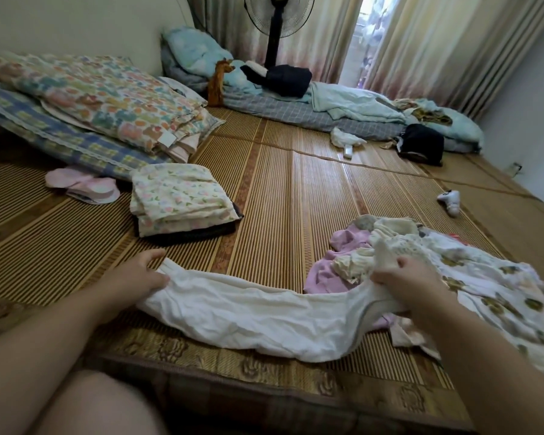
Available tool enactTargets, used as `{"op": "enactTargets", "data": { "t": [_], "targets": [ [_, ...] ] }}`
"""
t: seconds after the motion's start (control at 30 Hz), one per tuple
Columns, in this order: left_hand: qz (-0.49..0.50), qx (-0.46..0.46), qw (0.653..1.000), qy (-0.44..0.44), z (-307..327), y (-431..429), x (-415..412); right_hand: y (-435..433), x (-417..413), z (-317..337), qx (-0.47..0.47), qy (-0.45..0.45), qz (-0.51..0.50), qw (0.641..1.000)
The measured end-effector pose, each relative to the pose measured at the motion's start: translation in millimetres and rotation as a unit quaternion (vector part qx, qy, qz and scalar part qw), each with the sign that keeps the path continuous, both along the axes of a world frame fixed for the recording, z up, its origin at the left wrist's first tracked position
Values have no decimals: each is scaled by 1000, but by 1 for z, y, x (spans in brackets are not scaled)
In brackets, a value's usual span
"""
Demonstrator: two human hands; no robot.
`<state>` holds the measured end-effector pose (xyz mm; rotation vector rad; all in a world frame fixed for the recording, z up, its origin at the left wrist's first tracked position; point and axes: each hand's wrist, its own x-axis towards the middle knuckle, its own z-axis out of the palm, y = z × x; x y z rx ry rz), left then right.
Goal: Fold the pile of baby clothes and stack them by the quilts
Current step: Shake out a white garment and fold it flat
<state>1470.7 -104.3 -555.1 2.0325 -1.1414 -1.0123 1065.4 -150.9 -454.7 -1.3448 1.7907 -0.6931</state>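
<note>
White baby trousers (258,312) lie stretched flat across the bamboo mat (296,199) in front of me. My left hand (139,271) grips their left end. My right hand (405,281) grips their right end, at the edge of the loose pile of baby clothes (453,271), where pink, cream and flower-print pieces are tangled. A folded stack with a flower-print piece on top (182,202) sits on the mat beside the quilts (91,98), which are piled at the left against the wall.
Pink cloth pads (85,186) lie left of the folded stack. A mattress with light-blue bedding (327,111) and dark clothes runs along the far side. A standing fan (275,32) is behind it. A small white toy (451,199) lies at right.
</note>
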Motion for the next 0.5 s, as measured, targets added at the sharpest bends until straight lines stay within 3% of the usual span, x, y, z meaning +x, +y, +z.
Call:
{"op": "enactTargets", "data": {
  "t": [0.1, 0.17, 0.3, 0.5],
  "targets": [
    [-10, 11, 1000, 21, -4, 3, -7, 12, 48, -7, 68, -70, 127, 987],
    [-2, 10, 999, 32, -6, 6, -6, 16, 69, -26, 122, -43, 173, 976],
    [13, 6, 999, 44, -6, 10, -4, 8, 61, -69, 34, 167, 84, 982],
    [24, 7, 999, 40, -7, 12, -5, 10, 40, -92, 137, 163, 43, 976]
  ]
}}
